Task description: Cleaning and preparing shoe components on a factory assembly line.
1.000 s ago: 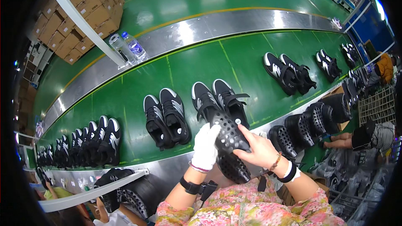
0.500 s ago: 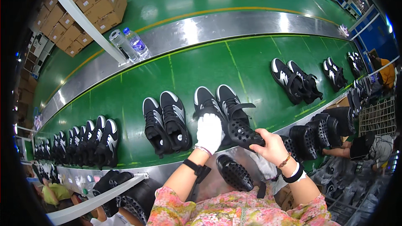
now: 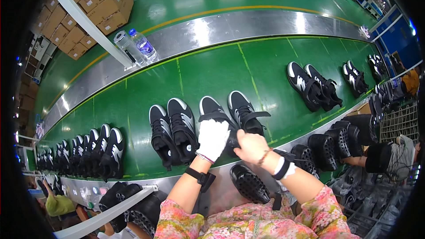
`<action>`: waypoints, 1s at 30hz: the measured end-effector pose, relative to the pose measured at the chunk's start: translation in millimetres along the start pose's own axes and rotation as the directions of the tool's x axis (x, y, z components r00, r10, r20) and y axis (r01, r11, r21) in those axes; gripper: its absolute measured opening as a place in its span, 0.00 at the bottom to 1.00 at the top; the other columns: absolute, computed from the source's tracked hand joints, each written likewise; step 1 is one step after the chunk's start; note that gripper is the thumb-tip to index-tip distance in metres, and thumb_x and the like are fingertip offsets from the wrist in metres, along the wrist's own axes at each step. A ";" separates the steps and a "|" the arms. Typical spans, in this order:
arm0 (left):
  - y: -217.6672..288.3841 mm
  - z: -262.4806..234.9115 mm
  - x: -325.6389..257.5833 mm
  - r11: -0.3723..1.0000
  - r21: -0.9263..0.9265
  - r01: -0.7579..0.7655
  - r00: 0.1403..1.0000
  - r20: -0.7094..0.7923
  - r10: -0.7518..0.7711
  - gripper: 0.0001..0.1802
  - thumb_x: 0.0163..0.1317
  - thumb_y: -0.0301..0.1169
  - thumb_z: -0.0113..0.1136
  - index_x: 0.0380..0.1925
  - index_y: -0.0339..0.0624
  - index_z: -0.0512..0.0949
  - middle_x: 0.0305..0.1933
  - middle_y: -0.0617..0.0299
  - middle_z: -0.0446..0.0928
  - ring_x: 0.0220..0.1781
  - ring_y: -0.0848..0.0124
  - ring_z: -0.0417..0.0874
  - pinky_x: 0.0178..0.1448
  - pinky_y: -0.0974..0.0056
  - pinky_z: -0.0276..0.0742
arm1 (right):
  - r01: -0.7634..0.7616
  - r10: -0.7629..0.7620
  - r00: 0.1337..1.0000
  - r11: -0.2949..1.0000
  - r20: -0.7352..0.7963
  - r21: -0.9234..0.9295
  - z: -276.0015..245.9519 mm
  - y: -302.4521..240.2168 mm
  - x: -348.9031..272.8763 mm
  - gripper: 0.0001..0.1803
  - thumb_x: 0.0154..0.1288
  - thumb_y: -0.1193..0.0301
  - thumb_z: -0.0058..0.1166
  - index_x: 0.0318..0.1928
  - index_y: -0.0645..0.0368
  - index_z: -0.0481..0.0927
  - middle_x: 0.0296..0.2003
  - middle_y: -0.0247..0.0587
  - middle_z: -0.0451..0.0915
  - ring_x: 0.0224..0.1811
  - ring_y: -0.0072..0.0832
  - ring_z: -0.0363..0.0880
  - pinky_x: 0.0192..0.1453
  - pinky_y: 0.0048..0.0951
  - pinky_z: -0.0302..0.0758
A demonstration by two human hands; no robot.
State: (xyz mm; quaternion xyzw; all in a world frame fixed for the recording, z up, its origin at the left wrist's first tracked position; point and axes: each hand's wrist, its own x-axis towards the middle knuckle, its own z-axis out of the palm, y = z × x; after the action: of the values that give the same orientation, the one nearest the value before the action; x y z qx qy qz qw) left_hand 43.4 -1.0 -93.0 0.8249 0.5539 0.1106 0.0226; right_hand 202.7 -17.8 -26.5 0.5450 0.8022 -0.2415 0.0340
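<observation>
My left hand (image 3: 213, 139), in a white glove, is closed around a black shoe (image 3: 211, 105) with a silver-grey toe edge on the green belt. Just to its right, my bare right hand (image 3: 252, 147) is closed in a fist beside that shoe's heel. A dark piece shows between the hands, but what my right fingers grip is hidden. The matching shoe (image 3: 241, 106) stands beyond my right hand, its strap (image 3: 256, 115) loose to the side. Below my hands, a black shoe form with holes (image 3: 249, 184) lies on the metal ledge.
A finished-looking pair of shoes (image 3: 175, 128) stands left of my hands. More pairs line the belt at far left (image 3: 110, 152) and right (image 3: 312, 86). Several black perforated forms (image 3: 322, 151) stand along the right ledge. Bottles (image 3: 144, 48) sit on the far metal rail; other people work at both sides.
My right hand has moved left to the heel of the shoe in my left hand. The perforated form it held no longer shows plainly. My left hand and its shoe have shifted slightly left.
</observation>
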 end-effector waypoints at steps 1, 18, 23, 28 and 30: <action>-2.1 1.9 -2.4 0.999 -0.036 0.003 1.000 -0.028 -0.004 0.11 0.56 0.42 0.59 0.32 0.47 0.76 0.25 0.58 0.75 0.34 0.58 0.75 0.41 0.53 0.66 | 0.005 -0.007 0.998 0.999 -0.058 -0.035 17.9 -2.5 8.5 0.18 0.53 0.66 0.59 0.38 0.66 0.69 0.29 0.54 0.80 0.31 0.48 0.83 0.37 0.44 0.80; -11.3 5.6 -25.8 0.994 -0.048 0.099 0.981 -0.162 -0.105 0.07 0.59 0.34 0.52 0.32 0.45 0.76 0.28 0.55 0.76 0.35 0.58 0.76 0.41 0.54 0.68 | 0.009 -0.005 0.946 1.000 -0.325 0.009 95.4 -27.5 33.1 0.16 0.54 0.77 0.51 0.44 0.69 0.67 0.32 0.54 0.76 0.36 0.47 0.80 0.39 0.42 0.78; -22.5 -0.9 -27.0 0.992 -0.047 0.117 0.990 -0.078 -0.121 0.08 0.59 0.36 0.54 0.35 0.46 0.77 0.29 0.56 0.75 0.35 0.58 0.76 0.42 0.54 0.69 | 0.082 -0.072 0.937 0.997 -0.343 0.016 95.8 -25.6 38.1 0.16 0.54 0.75 0.55 0.41 0.66 0.67 0.33 0.53 0.76 0.37 0.47 0.79 0.41 0.42 0.77; -26.3 -12.0 -24.7 0.945 -0.240 0.223 0.960 -0.116 -0.256 0.13 0.53 0.35 0.62 0.39 0.47 0.80 0.31 0.55 0.76 0.38 0.56 0.76 0.43 0.53 0.72 | 0.250 -0.237 0.951 0.967 -0.201 0.040 63.7 -12.9 28.4 0.18 0.52 0.71 0.60 0.39 0.63 0.67 0.32 0.52 0.77 0.35 0.46 0.81 0.38 0.42 0.79; -24.0 -8.2 -25.6 0.949 -0.231 0.216 0.963 -0.111 -0.246 0.12 0.53 0.35 0.62 0.38 0.46 0.80 0.31 0.55 0.76 0.38 0.56 0.76 0.43 0.53 0.72 | 0.111 -0.091 0.980 0.988 -0.177 0.106 64.5 -17.9 31.5 0.16 0.54 0.73 0.57 0.40 0.64 0.67 0.31 0.52 0.77 0.33 0.46 0.81 0.36 0.43 0.79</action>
State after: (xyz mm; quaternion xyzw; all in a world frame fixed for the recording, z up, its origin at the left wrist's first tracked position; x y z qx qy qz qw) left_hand 10.6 -15.9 -92.9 0.7370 0.6317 0.2241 0.0868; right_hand 160.6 -23.3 -87.1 0.5231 0.8136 -0.2412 -0.0791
